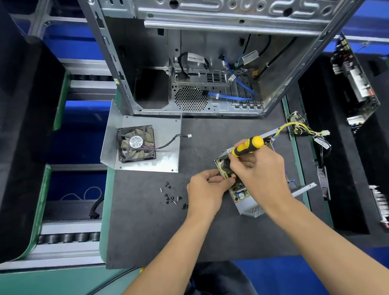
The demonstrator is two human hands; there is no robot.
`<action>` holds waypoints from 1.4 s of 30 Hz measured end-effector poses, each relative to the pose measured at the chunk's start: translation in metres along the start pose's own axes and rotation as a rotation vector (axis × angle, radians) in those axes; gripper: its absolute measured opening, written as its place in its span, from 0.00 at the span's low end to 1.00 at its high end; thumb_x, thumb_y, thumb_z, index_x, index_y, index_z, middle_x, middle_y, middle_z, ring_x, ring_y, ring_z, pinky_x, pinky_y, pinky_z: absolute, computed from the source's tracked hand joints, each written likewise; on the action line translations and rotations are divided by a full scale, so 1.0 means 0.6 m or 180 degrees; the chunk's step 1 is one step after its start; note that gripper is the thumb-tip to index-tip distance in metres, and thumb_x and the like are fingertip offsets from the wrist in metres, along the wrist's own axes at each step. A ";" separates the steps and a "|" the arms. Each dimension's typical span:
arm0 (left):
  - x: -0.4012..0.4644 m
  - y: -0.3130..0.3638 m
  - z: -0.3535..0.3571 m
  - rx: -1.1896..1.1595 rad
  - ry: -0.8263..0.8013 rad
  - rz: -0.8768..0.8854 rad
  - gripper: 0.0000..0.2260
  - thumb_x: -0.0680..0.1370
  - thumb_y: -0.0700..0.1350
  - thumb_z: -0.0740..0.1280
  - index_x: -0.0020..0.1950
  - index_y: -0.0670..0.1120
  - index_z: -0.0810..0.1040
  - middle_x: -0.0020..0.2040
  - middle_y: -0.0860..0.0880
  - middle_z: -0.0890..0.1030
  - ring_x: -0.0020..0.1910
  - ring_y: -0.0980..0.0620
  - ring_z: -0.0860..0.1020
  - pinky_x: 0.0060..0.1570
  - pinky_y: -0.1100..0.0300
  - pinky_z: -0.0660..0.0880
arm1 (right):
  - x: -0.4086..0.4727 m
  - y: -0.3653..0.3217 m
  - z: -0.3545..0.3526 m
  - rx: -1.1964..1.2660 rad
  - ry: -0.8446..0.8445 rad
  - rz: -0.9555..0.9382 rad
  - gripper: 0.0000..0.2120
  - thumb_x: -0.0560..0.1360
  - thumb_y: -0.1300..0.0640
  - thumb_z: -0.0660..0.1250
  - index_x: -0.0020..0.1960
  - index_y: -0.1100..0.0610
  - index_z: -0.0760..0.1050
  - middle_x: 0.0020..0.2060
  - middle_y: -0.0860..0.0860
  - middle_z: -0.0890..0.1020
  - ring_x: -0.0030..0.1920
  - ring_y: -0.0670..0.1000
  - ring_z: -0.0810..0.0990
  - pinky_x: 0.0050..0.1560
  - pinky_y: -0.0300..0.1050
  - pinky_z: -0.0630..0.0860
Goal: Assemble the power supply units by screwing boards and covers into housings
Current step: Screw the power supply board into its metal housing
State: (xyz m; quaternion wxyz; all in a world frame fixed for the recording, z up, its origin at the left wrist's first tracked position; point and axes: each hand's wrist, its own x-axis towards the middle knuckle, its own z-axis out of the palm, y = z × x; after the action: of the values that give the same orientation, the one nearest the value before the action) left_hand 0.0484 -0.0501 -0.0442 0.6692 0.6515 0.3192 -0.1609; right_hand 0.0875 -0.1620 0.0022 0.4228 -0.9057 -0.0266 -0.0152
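The right hand (257,173) is gripping the screwdriver (247,146) over the board (236,190) while the left hand (205,190) is pinching at its edge. The cover (144,167) and screws (171,196) are lying unused on the worktop (195,234), so most fastening probably remains.

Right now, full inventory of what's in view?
Computer case: one, silver, open, back of mat.
Fan: one, black, on cover plate.
Cover plate: one, silver, left of centre.
Screws: roughly a dozen, black and silver, loose on mat.
Power supply: one, silver housing with board, under both hands.
Screwdriver: one, yellow and black handle.
Cable bundle: one, yellow and black, right of supply.
Mat: one, dark grey.
Left hand: holds the supply's edge.
Right hand: grips screwdriver.
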 end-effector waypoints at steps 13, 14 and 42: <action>0.002 -0.004 -0.001 0.0008 0.0015 0.0010 0.15 0.69 0.43 0.80 0.55 0.45 0.84 0.42 0.51 0.86 0.44 0.58 0.84 0.46 0.68 0.78 | -0.004 0.003 0.007 -0.0202 -0.0036 -0.0064 0.07 0.73 0.63 0.72 0.49 0.56 0.79 0.42 0.50 0.84 0.42 0.45 0.84 0.47 0.45 0.81; 0.003 -0.005 -0.001 0.0009 0.0018 0.0010 0.16 0.69 0.43 0.80 0.55 0.45 0.84 0.42 0.52 0.86 0.44 0.58 0.84 0.46 0.69 0.77 | -0.004 0.003 0.007 -0.0207 -0.0037 -0.0067 0.07 0.73 0.63 0.72 0.49 0.56 0.79 0.41 0.50 0.84 0.41 0.45 0.84 0.47 0.45 0.81; 0.004 -0.004 0.002 0.0037 0.0074 -0.0008 0.17 0.69 0.43 0.80 0.57 0.45 0.84 0.41 0.53 0.86 0.41 0.61 0.82 0.46 0.72 0.76 | -0.001 0.003 0.009 -0.0134 -0.0071 0.0163 0.06 0.72 0.63 0.72 0.48 0.55 0.79 0.39 0.47 0.84 0.40 0.43 0.84 0.46 0.46 0.82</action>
State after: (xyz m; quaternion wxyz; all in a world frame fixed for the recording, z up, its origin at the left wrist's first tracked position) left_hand 0.0490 -0.0511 -0.0480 0.6615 0.6568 0.3267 -0.1560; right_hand 0.0871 -0.1591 -0.0024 0.4035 -0.9149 -0.0079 0.0051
